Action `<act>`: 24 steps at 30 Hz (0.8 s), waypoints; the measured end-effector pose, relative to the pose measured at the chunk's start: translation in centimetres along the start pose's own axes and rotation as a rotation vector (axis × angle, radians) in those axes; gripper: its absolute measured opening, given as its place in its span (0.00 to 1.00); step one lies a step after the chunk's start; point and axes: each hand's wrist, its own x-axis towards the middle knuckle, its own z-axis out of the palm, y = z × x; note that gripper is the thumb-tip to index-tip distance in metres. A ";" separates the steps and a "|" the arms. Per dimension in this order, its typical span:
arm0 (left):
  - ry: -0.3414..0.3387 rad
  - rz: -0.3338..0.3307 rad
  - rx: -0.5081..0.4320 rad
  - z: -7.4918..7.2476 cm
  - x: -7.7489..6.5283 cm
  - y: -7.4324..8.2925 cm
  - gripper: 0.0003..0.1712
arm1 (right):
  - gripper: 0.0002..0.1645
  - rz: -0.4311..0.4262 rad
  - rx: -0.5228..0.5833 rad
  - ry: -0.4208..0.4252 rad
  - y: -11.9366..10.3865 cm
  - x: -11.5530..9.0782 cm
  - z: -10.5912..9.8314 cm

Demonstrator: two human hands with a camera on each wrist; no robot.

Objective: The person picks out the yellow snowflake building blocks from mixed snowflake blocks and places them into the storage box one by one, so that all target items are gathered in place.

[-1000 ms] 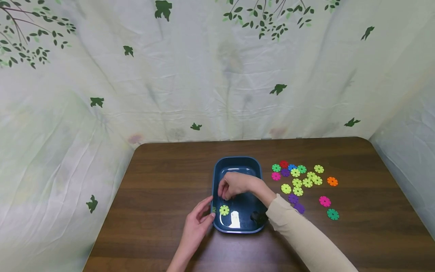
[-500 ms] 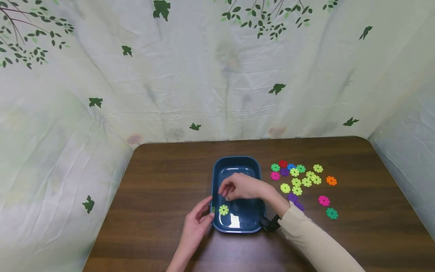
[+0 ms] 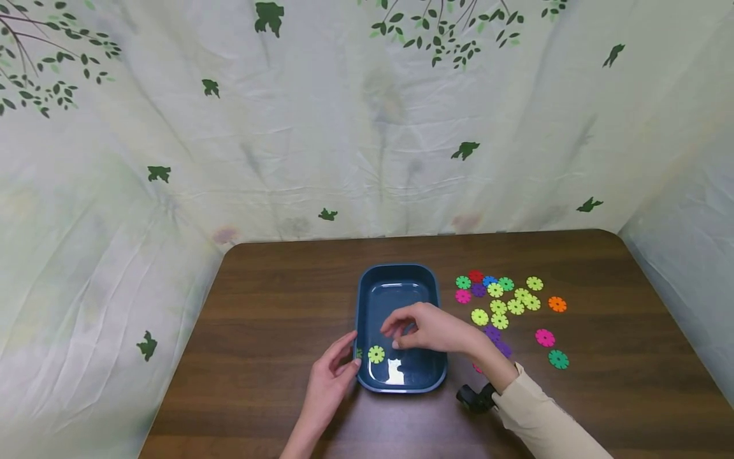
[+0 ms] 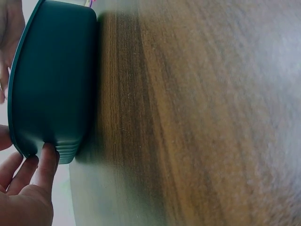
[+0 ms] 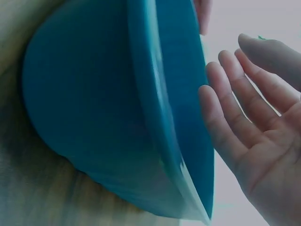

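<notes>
A dark blue tray point(image 3: 401, 376) sits on the table, with one yellow-green notched disc point(image 3: 376, 354) lying flat inside near its left wall. A greenish patch beside it on that wall may be a reflection. My left hand point(image 3: 334, 376) holds the tray's left edge; the left wrist view shows fingers point(image 4: 46, 162) against the outer wall. Over the tray, my right hand point(image 3: 427, 328) hovers with loosely bent fingers. Its fingers point(image 5: 244, 96) appear spread and relaxed beside the rim in the right wrist view, with nothing seen in them.
Several notched discs in mixed colours lie right of the tray, including yellow-green discs point(image 3: 515, 306), an orange disc point(image 3: 557, 304), a pink disc point(image 3: 545, 338) and a green disc point(image 3: 559, 359). The wooden table point(image 3: 275, 306) meets a leaf-printed cloth point(image 3: 344, 127) behind.
My right hand has drawn back toward the right and slightly nearer me, its fingers loosening. The left hand stays at the tray's edge, and the disc in the tray has not moved.
</notes>
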 end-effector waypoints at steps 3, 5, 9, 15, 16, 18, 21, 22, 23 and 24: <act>0.011 -0.015 0.011 0.0 0.0 0.2 0.28 | 0.14 0.005 0.030 0.045 0.0 -1.0 0.1; 0.013 -0.024 0.017 0.0 0.0 0.2 0.28 | 0.15 0.025 0.037 0.083 0.0 -1.7 0.1; 0.016 -0.031 0.024 0.0 -0.1 0.3 0.28 | 0.16 0.054 0.046 0.175 -0.1 -2.9 0.2; 0.019 -0.036 0.036 0.1 0.0 0.4 0.29 | 0.16 0.057 0.141 0.306 0.2 -4.5 0.2; 0.018 -0.037 0.035 0.1 0.0 0.4 0.29 | 0.16 0.061 0.160 0.324 -0.2 -4.8 0.1; 0.016 -0.033 0.026 0.1 -0.1 0.4 0.29 | 0.17 0.063 0.196 0.358 0.2 -5.4 0.1; 0.013 -0.026 0.008 0.1 -0.1 0.4 0.29 | 0.18 0.072 0.229 0.412 0.8 -6.3 -0.1; 0.012 -0.021 0.003 0.1 -0.1 0.4 0.29 | 0.18 0.072 0.234 0.431 1.1 -6.6 -0.1; 0.010 -0.016 0.000 0.0 -0.2 0.4 0.29 | 0.19 0.072 0.236 0.450 1.9 -6.8 -0.1; 0.009 -0.014 -0.002 0.0 -0.2 0.4 0.29 | 0.19 0.077 0.240 0.470 2.1 -7.1 -0.2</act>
